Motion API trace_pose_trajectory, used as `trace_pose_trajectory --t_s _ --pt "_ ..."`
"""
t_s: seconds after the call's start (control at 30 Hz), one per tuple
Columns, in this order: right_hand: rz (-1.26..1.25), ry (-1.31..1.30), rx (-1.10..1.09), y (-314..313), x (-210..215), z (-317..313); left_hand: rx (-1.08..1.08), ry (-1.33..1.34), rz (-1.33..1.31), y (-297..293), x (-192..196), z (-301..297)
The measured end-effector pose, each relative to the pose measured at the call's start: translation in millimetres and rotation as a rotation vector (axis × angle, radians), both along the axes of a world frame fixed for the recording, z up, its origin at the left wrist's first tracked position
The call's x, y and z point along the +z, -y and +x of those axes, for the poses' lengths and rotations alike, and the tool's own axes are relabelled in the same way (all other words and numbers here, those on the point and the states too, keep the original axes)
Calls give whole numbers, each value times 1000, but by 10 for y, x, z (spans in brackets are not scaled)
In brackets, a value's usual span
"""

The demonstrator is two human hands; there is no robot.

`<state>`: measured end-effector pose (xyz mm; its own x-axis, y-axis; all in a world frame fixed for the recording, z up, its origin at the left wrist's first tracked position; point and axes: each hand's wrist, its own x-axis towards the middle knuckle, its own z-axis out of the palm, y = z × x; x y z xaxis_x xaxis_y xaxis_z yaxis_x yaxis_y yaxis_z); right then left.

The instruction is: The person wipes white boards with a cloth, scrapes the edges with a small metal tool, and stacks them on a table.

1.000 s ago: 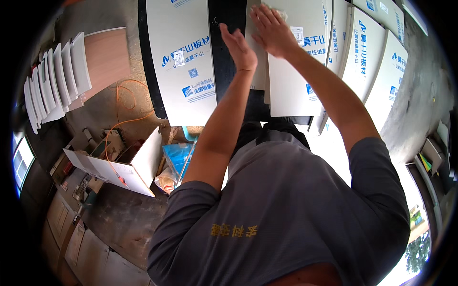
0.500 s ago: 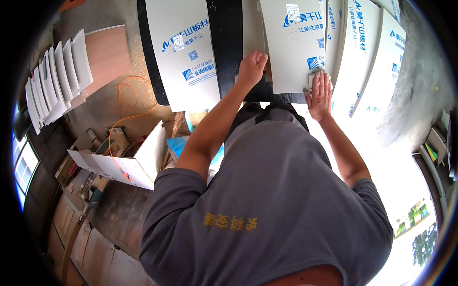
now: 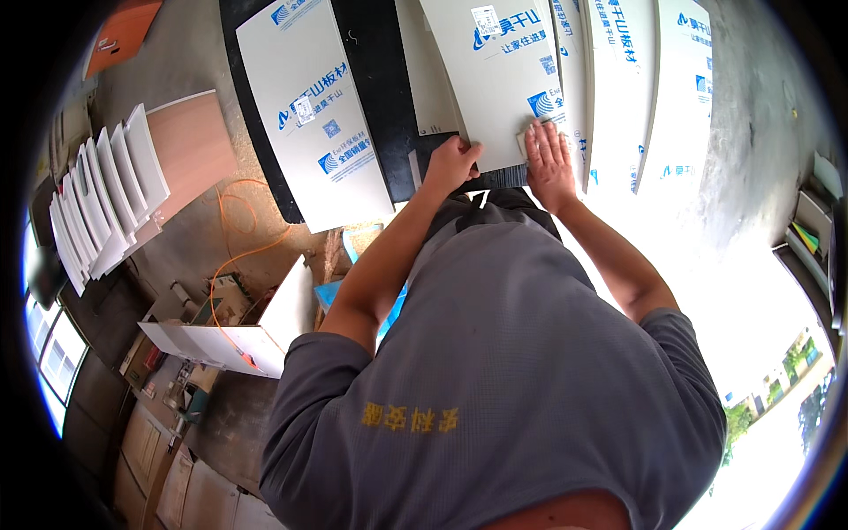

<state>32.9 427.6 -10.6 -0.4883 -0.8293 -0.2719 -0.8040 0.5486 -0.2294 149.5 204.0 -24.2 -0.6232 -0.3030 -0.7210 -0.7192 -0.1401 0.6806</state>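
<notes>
A white panel with blue print lies in front of me on a black work surface. My left hand is closed at its near left corner, thumb and fingertips on the edge. My right hand lies near the panel's near right corner, fingers forward. Under its fingertips a small pale pad shows at the left side; most of it is hidden, so I cannot tell its exact kind. Another printed white panel lies to the left, and a plain pale panel partly under the middle one.
More printed panels overlap at the right. Curved white boards stand in a row at far left beside a brown board. An orange hose trails over an open white box of tools. Orange casing stands at the back.
My left hand has moved from beside the panel's left edge to its near left corner. My right hand has slid slightly farther up the panel with the pad. The whole view has shifted.
</notes>
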Motion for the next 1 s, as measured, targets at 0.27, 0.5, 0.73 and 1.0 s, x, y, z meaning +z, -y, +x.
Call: trace_pose_trajectory --t_s 0.27,0.5,0.73,1.0 --pt "38 -28 194 179 31 202 -75 -27 92 347 -222 -48" --pt "27 -157 379 553 34 549 -142 -114 -428 775 -261 -813" --pt "201 -128 451 314 109 529 -191 -83 -302 805 -299 -865" --pt "-205 146 156 30 350 -116 -97 -235 18 1014 -522 -757"
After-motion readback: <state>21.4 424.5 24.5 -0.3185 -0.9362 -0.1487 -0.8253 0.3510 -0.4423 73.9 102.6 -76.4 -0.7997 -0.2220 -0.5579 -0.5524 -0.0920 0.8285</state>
